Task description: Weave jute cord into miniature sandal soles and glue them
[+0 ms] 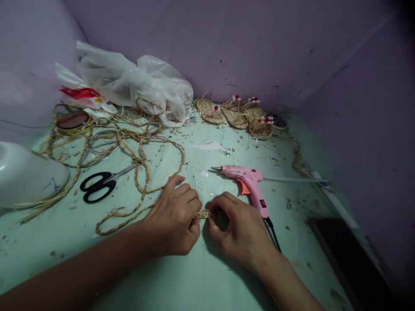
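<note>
My left hand [175, 216] and my right hand [236, 226] meet low on the pale green table [181, 276], both pinched on a short stretch of braided straw rope [205, 214] that shows between them. The same rope runs off to the left in loose loops [139, 160]. Fingers of both hands are curled tight round the braid. A pink glue gun [248, 183] lies just behind my right hand, nozzle pointing left, its black cord trailing toward me.
Black-handled scissors [100, 183] lie at the left. Crumpled plastic bags [136, 84] sit at the back against the purple wall. Several small woven straw slippers [240, 114] with red beads rest at the back. A white rounded object [26, 175] is far left; a dark slab [350, 259] right.
</note>
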{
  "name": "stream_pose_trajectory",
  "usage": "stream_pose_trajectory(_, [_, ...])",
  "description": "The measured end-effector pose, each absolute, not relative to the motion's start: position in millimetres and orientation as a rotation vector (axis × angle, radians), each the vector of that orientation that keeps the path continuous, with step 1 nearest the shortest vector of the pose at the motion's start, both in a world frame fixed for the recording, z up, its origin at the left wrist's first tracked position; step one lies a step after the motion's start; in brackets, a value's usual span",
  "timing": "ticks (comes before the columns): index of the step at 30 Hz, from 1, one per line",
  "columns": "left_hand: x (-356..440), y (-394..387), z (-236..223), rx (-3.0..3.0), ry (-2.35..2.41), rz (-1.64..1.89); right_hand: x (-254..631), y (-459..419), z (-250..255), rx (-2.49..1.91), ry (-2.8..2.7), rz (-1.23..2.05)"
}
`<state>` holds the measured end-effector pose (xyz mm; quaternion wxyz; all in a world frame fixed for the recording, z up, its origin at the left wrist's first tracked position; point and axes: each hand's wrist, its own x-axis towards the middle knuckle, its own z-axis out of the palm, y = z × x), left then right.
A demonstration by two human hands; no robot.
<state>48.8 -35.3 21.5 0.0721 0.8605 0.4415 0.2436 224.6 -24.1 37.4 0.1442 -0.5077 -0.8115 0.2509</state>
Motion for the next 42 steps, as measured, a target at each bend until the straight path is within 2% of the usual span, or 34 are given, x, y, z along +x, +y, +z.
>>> stream_pose_trajectory(6, [48.8, -36.6, 21.1, 2.561, 1.348, 0.738, 241.7, -24.6, 33.5, -1.215, -2.148, 0.865])
stream_pose_trajectory(13, [48.7, -37.2, 20.6, 2.563, 1.338, 0.786, 243.0, -25.8, 39.8, -1.232, -1.836, 0.682])
stream_pose_trajectory(19, [48.7, -36.8, 19.1, 2.555, 1.337, 0.802, 249.4, -29.2, 43.5, -1.232, -1.846, 0.449])
stream_pose_trajectory(27, [48.0, -37.1, 19.2, 2.568, 1.327, 0.797, 251.0, -28.5, 45.5, -1.347, -1.677, 0.489])
stream_pose_trajectory(34, [49.8, -37.2, 19.7, 2.558, 1.346, 0.775, 230.3, -27.4, 26.2, -1.117, -2.265, 0.553])
stream_pose_trajectory(42, [30.5, -40.1, 35.5, 2.343, 1.358, 0.763, 218.9, -29.5, 27.3, -1.214, -2.346, 0.651])
